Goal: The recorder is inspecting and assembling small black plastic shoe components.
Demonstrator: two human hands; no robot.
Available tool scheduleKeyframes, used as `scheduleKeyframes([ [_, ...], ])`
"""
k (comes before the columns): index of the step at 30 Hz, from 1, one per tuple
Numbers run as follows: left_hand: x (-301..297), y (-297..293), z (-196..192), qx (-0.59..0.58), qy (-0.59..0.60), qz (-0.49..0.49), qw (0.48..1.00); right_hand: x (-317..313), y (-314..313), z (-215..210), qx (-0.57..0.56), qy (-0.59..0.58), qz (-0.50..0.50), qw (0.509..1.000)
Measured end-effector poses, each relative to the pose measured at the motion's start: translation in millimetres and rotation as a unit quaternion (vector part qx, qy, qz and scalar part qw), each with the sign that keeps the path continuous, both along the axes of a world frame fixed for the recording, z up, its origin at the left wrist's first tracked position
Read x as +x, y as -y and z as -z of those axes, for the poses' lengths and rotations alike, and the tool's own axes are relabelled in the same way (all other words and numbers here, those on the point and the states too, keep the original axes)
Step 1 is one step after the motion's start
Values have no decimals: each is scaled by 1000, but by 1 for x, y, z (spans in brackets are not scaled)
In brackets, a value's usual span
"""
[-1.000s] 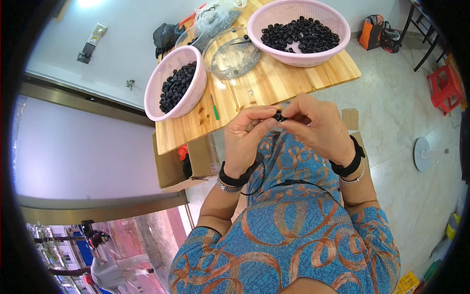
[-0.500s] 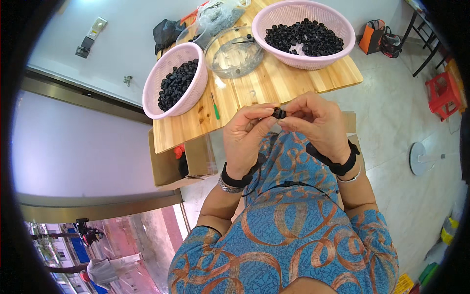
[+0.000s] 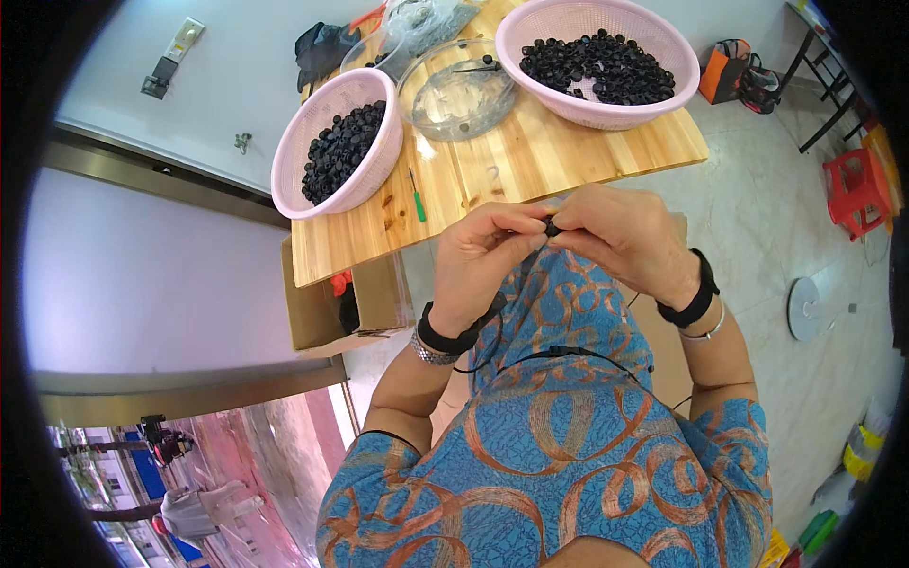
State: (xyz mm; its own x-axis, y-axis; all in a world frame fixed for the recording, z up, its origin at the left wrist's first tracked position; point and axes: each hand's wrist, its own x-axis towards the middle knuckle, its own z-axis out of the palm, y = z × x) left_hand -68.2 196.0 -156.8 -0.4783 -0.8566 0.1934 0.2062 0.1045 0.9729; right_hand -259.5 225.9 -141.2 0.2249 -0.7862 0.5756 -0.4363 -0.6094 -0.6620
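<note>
While both hands pinch it, small black part [image 3: 552,227] mostly hidden by left hand [image 3: 488,256], right hand [image 3: 620,237] fingertips.

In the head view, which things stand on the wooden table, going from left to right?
Left pink basket of black parts → small green tool → clear glass bowl → right pink basket of black parts.

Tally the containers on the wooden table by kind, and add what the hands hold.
Pink mesh baskets of small black parts: 2
Clear glass bowl: 1
Small black part pinched between the left hand and right hand: 1
Total: 4
</note>
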Motion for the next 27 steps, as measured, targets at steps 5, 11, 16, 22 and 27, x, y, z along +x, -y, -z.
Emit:
scheduleKeyframes([
  [5, 1, 1, 13, 140, -89, 33, 986, -4, 10, -6, -3, -67, -65, 996],
  [11, 1, 3, 16, 233, -123, 52, 963, 5, 15, 10, -33, -25, -41, 998],
  [16, 3, 8, 20, 262, -143, 82, 951, 11, 12, 14, -110, -66, 17, 992],
  [22, 5, 12, 20, 338, -218, 117, 908, 11, 10, 15, -76, 2, 25, 997],
  [27, -2, 9, 13, 348, -246, 129, 895, 24, 16, 25, -76, 77, 51, 993],
])
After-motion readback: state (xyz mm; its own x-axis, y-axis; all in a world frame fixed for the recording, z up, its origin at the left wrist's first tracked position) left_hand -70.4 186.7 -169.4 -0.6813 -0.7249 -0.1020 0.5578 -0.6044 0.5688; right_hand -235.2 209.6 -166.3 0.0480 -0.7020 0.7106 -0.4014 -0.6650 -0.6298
